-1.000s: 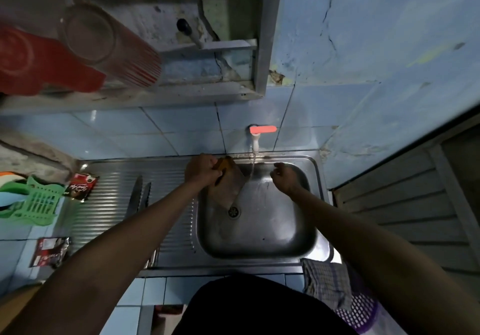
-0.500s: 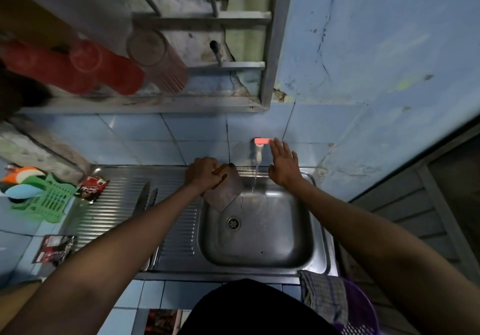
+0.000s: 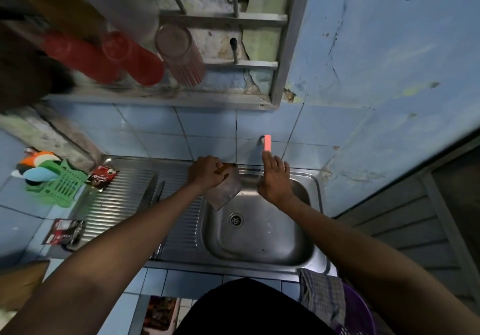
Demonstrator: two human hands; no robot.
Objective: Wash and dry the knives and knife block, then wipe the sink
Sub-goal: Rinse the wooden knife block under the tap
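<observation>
My left hand (image 3: 205, 172) grips the wooden handle of a broad cleaver (image 3: 223, 190), whose blade hangs over the back left of the steel sink (image 3: 259, 233). My right hand (image 3: 275, 178) reaches up with straight fingers, its fingertips at the pink tap handle (image 3: 267, 142), which now points up and down. No clear stream of water shows under the tap. Two more knives (image 3: 152, 191) lie side by side on the ribbed drainboard (image 3: 114, 204), left of my left arm.
A green plastic basket (image 3: 58, 185) with coloured utensils stands at the far left. Sachets (image 3: 102, 177) lie on the drainboard's edge. A checked cloth (image 3: 323, 294) hangs over a purple basket at the front right. Red cups (image 3: 135, 61) sit on the shelf above.
My right hand rose from the water stream to the tap handle, which turned from sideways to upright. The stream thinned away. My left hand kept the cleaver over the sink.
</observation>
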